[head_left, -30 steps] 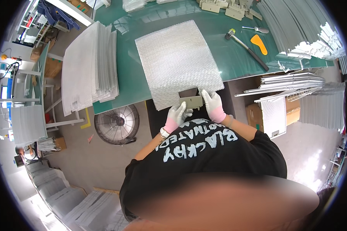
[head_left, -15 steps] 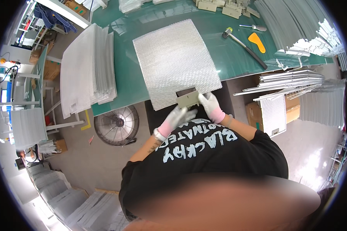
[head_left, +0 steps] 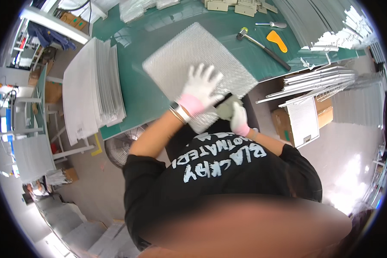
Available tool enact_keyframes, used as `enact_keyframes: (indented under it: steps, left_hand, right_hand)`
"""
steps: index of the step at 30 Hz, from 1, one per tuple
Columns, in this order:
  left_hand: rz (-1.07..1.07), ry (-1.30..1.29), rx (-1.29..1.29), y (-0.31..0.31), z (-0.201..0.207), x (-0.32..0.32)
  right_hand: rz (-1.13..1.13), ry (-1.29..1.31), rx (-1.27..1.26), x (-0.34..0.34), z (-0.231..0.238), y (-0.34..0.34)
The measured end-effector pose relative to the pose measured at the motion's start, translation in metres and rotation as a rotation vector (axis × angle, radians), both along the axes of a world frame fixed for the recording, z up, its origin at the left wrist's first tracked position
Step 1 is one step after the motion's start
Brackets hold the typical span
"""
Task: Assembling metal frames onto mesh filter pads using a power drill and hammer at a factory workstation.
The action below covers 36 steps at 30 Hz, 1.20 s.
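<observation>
Both hands are busy from where I'm sitting, and the head view is the only feed I get. The left hand (head_left: 200, 87) is empty, fingers fanned out palm-down over the wire mesh sheet (head_left: 193, 47), while the right hand (head_left: 239, 121) looks to have hold of the right end of a grey-green plastic piece (head_left: 225, 110). Big change from half a second ago: the left was down beside that piece then, and now it's up over the mesh, which has swung round so one corner points back toward the black shirt (head_left: 245, 180). To me that means the work is split now, one hand minding the sheet and the other the plastic. The sheet lies mostly on the green surface (head_left: 133, 94) with its near end past the edge, and the piece is right by the dark notch (head_left: 222, 100) in that end. Whether the two are actually joined, I can't tell, too blurry. Nobody's touching the hammer (head_left: 266, 50), orange scraper (head_left: 277, 41) or screwdriver (head_left: 276, 25) off to the right. A stack of mesh sheets (head_left: 84, 90) sits at the left, and more plastic pieces (head_left: 245, 7) lie along the far side.
</observation>
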<state>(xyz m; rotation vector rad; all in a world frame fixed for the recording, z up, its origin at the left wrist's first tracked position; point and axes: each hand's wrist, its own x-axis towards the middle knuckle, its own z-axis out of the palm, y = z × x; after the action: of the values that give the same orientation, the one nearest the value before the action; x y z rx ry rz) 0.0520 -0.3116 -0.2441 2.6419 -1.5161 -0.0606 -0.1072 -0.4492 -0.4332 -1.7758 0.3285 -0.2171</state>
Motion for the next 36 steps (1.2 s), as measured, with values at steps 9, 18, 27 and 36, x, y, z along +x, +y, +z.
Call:
enact_keyframes:
  steps: [9,18,27,36]
  left_hand:
    - [0.086,0.066,-0.122,-0.006,-0.004,-0.046]
    - [0.07,0.09,-0.101,-0.007,-0.001,-0.043]
    - [0.084,0.061,-0.208,-0.007,-0.008,-0.035]
    - [0.192,0.183,-0.35,-0.023,-0.014,-0.027]
  right_hand:
    - [0.03,0.205,0.549,0.022,0.104,-0.036]
    - [0.123,0.234,0.479,0.024,0.117,-0.038]
    - [-0.074,0.137,0.639,0.027,0.106,-0.026]
    - [-0.124,0.035,0.694,0.023,0.084,-0.02]
